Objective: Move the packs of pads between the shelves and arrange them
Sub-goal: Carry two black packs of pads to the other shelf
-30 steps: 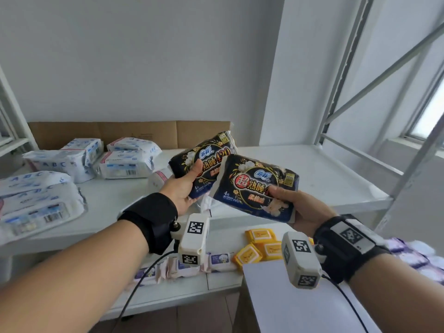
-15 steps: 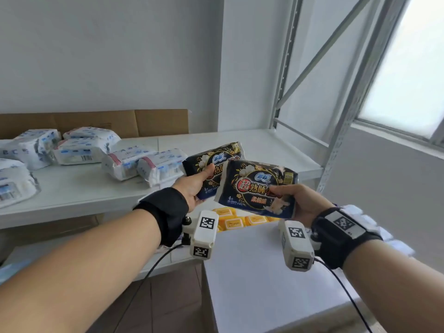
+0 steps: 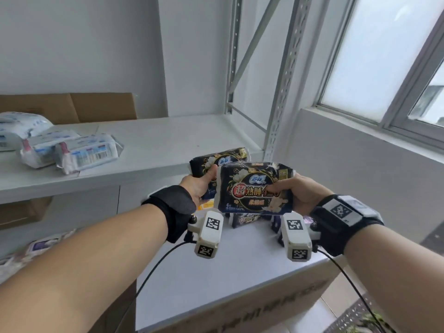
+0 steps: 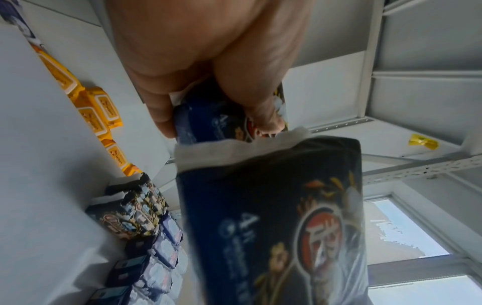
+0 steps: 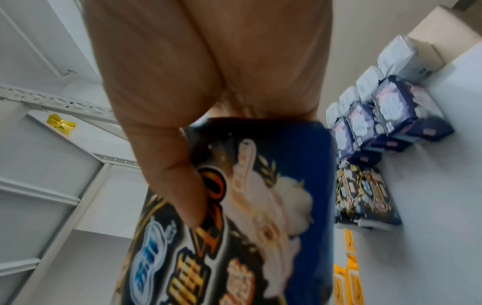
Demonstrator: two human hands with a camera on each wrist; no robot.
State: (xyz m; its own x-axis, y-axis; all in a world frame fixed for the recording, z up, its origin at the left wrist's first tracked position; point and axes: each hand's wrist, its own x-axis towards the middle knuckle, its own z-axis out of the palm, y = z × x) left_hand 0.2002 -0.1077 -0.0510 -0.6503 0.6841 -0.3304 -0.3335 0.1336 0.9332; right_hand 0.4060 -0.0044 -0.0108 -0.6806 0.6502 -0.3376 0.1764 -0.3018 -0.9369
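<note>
The grey shelf (image 3: 168, 140) has a wide bare stretch from the white packs (image 3: 79, 155) at its left to its right end, where a perforated upright (image 3: 283, 92) and a slanted brace close it off. Below the hands lies a white box top (image 3: 216, 272), bare on its near part and ending in a front edge towards the camera; beyond its right edge is the wall under the window (image 3: 384, 56).

Both forearms reach forward side by side at mid-height, wrists level. The left hand (image 3: 199, 186) grips the rear dark pack (image 3: 216, 162) by its lower left corner, thumb laid over the front. The right hand (image 3: 298, 191) holds the front dark pack (image 3: 254, 188) by its right end, thumb across the printed face and fingers curled behind. The front dark pack overlaps the rear one and covers most of it; both are held in the air above the far end of the box top, in front of the shelf edge.

Under the front dark pack, more dark packs (image 3: 247, 218) show only as a sliver in the head view; the right wrist view shows them standing in a row with navy packs (image 5: 391, 123) along the box side. Yellow packs (image 4: 99, 111) lie on the lower level, mostly covered in the head view. Both wrist views are blurred, so small print is unreadable.
</note>
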